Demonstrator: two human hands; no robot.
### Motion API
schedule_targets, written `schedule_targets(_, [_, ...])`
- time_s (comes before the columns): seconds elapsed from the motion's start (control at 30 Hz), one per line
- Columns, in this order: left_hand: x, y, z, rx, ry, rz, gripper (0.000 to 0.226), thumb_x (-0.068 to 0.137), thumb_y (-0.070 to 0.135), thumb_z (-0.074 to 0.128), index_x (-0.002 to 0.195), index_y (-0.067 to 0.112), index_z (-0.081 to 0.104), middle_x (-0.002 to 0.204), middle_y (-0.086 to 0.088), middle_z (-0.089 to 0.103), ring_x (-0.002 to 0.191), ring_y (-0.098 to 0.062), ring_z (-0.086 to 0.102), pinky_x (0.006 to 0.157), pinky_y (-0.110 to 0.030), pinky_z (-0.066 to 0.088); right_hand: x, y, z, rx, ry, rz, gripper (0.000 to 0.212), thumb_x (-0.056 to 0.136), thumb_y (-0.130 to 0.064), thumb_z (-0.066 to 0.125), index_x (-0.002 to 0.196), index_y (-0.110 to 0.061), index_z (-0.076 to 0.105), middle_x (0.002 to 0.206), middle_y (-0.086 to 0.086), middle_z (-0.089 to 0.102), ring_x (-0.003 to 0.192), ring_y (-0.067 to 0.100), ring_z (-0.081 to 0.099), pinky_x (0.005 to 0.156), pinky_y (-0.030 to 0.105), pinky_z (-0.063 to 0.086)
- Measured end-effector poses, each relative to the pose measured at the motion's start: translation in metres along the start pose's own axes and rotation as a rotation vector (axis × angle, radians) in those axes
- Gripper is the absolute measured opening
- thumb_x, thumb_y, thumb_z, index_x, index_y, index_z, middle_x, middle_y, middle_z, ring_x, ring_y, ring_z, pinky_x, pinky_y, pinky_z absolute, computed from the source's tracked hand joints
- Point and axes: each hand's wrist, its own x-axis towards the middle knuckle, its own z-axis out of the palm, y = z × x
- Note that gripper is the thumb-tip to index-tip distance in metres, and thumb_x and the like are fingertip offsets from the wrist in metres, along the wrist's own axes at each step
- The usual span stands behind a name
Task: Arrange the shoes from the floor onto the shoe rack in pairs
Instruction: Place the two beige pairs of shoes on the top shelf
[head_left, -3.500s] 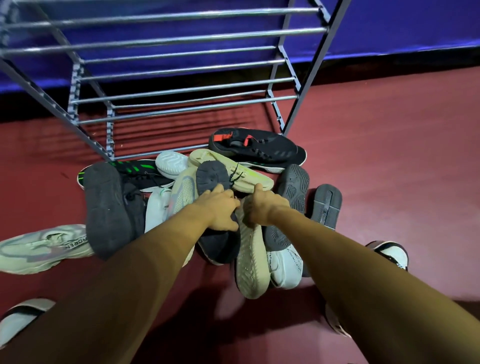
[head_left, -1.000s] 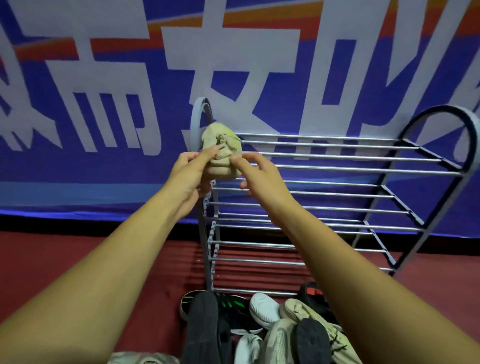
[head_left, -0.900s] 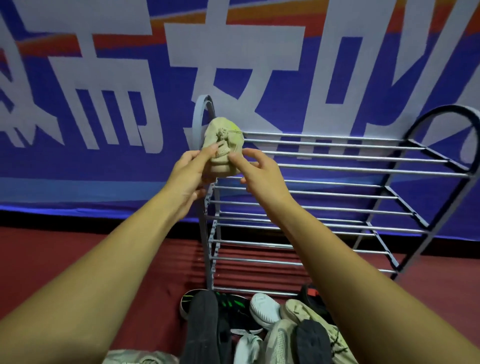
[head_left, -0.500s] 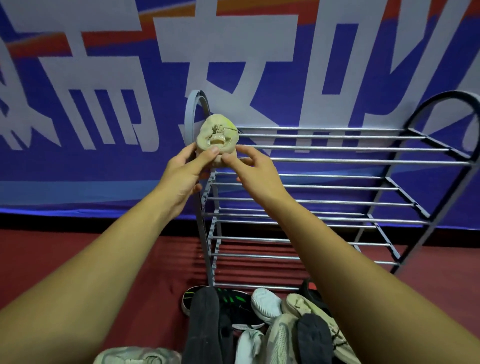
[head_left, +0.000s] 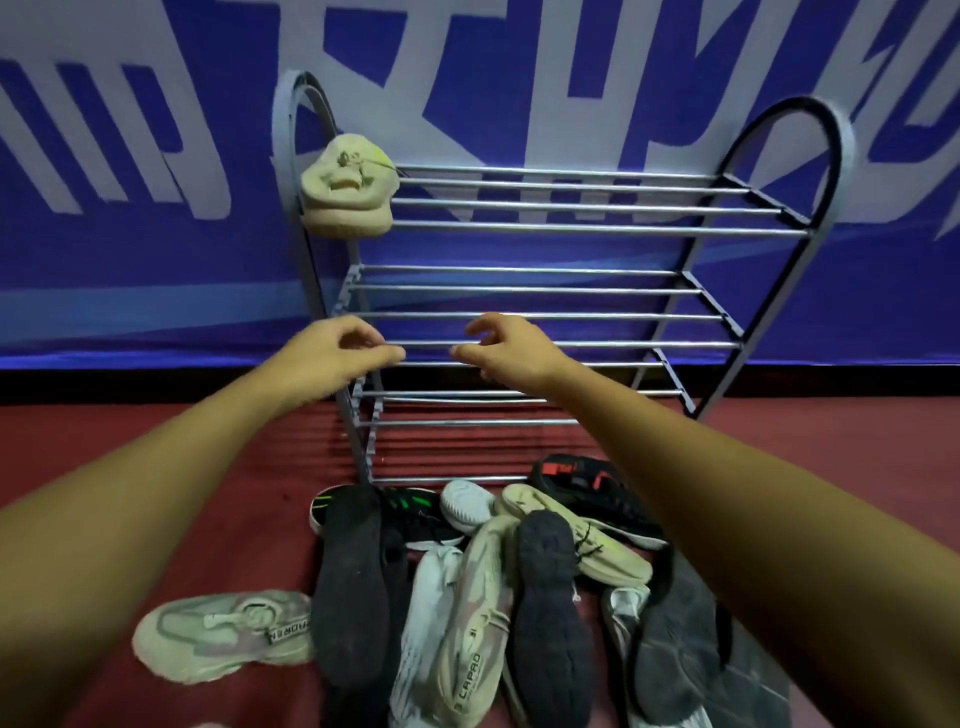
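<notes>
A beige knit shoe (head_left: 349, 187) rests heel toward me at the left end of the top shelf of the metal shoe rack (head_left: 571, 226). My left hand (head_left: 337, 353) and my right hand (head_left: 504, 351) hover empty in front of the middle shelf, fingers loosely curled and apart. On the red floor below lies a pile of shoes: a matching beige shoe (head_left: 576, 540), a black shoe with red marks (head_left: 592, 493), a black shoe with green marks (head_left: 410, 512), dark soles turned up (head_left: 550, 613), and a pale grey-green sneaker (head_left: 228, 634) at the left.
The rack stands against a blue banner wall (head_left: 130, 234) with large white characters. Its middle and lower shelves hold nothing. Red floor (head_left: 182, 467) spreads to the left and right of the pile.
Both hands let go of the beige shoe, which now rests on the top shelf. The hands have dropped to the middle shelf's height and the view has tilted down.
</notes>
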Motion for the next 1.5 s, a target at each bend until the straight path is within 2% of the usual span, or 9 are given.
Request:
schedule_targets(0.17, [-0.004, -0.003, 0.071, 0.189, -0.250, -0.014, 0.035, 0.077, 0.049, 0.080, 0.097, 0.022, 0.070, 0.096, -0.005, 0.072, 0.092, -0.021, 0.069, 0.084, -0.035, 0.053, -0.020, 0.059, -0.006, -0.208, -0.142, 0.132, 0.044, 0.089, -0.046, 0.069, 0.115, -0.010, 0.068, 0.104, 0.009, 0.072, 0.097, 0.027, 0.068, 0.088, 0.038, 0.054])
schedule_targets(0.3, [0.006, 0.004, 0.128, 0.294, -0.410, 0.049, 0.039, 0.079, 0.046, 0.078, 0.106, 0.020, 0.069, 0.102, 0.002, 0.068, 0.100, -0.016, 0.064, 0.092, -0.030, 0.050, -0.035, 0.106, -0.008, -0.333, -0.213, 0.211, 0.049, 0.091, -0.043, 0.066, 0.121, -0.004, 0.066, 0.116, 0.012, 0.069, 0.107, 0.030, 0.064, 0.092, 0.038, 0.052])
schedule_targets(0.4, [0.018, 0.009, 0.158, 0.396, -0.485, 0.098, 0.040, 0.082, 0.047, 0.075, 0.112, 0.022, 0.066, 0.098, 0.007, 0.062, 0.095, -0.014, 0.059, 0.084, -0.026, 0.045, -0.041, 0.131, -0.003, -0.472, -0.294, 0.228, 0.051, 0.092, -0.044, 0.064, 0.125, -0.005, 0.063, 0.123, 0.014, 0.067, 0.113, 0.033, 0.061, 0.093, 0.037, 0.050])
schedule_targets(0.53, [0.035, 0.005, 0.196, 0.527, -0.551, 0.133, 0.039, 0.084, 0.041, 0.072, 0.114, 0.018, 0.062, 0.097, 0.005, 0.059, 0.088, -0.015, 0.054, 0.076, -0.027, 0.040, -0.035, 0.160, 0.004, -0.585, -0.406, 0.208, 0.046, 0.091, -0.042, 0.063, 0.119, -0.006, 0.065, 0.115, 0.014, 0.068, 0.101, 0.032, 0.062, 0.079, 0.035, 0.050])
schedule_targets(0.63, [0.049, -0.005, 0.228, 0.641, -0.611, 0.143, 0.042, 0.085, 0.039, 0.069, 0.118, 0.015, 0.060, 0.102, 0.000, 0.060, 0.093, -0.021, 0.056, 0.080, -0.033, 0.047, -0.022, 0.184, 0.017, -0.598, -0.481, 0.191, 0.042, 0.090, -0.041, 0.062, 0.115, -0.008, 0.067, 0.106, 0.011, 0.068, 0.099, 0.032, 0.063, 0.083, 0.038, 0.054])
schedule_targets(0.83, [0.069, -0.052, 0.280, 0.750, -0.644, 0.124, 0.053, 0.085, 0.036, 0.068, 0.131, 0.015, 0.053, 0.122, -0.011, 0.056, 0.111, -0.030, 0.055, 0.092, -0.039, 0.048, -0.006, 0.232, 0.061, -0.586, -0.561, 0.224, 0.029, 0.089, -0.039, 0.061, 0.073, -0.018, 0.050, 0.082, 0.004, 0.058, 0.075, 0.025, 0.055, 0.067, 0.033, 0.047])
schedule_targets(1.03, [0.085, -0.067, 0.297, 0.767, -0.707, 0.092, 0.022, 0.083, 0.035, 0.063, 0.100, 0.025, 0.053, 0.105, -0.006, 0.046, 0.090, -0.030, 0.057, 0.083, -0.042, 0.052, 0.014, 0.233, 0.088, -0.439, -0.542, 0.250, 0.029, 0.090, -0.039, 0.056, 0.088, -0.010, 0.060, 0.092, 0.009, 0.061, 0.086, 0.028, 0.057, 0.070, 0.032, 0.041])
schedule_targets(1.33, [0.110, -0.075, 0.298, 0.765, -0.808, 0.198, 0.019, 0.083, 0.036, 0.073, 0.084, 0.026, 0.057, 0.092, 0.001, 0.041, 0.083, -0.022, 0.052, 0.067, -0.031, 0.041, 0.024, 0.241, 0.104, -0.403, -0.593, 0.285, 0.042, 0.089, -0.041, 0.064, 0.113, -0.007, 0.065, 0.106, 0.011, 0.062, 0.103, 0.031, 0.059, 0.080, 0.033, 0.046])
schedule_targets(1.5, [0.106, -0.056, 0.285, 0.743, -0.787, 0.264, 0.012, 0.087, 0.034, 0.067, 0.094, 0.026, 0.061, 0.098, -0.001, 0.047, 0.092, -0.027, 0.058, 0.074, -0.037, 0.049, 0.017, 0.230, 0.081, -0.449, -0.631, 0.227, 0.043, 0.091, -0.043, 0.063, 0.116, -0.008, 0.067, 0.112, 0.012, 0.065, 0.104, 0.030, 0.059, 0.079, 0.032, 0.044])
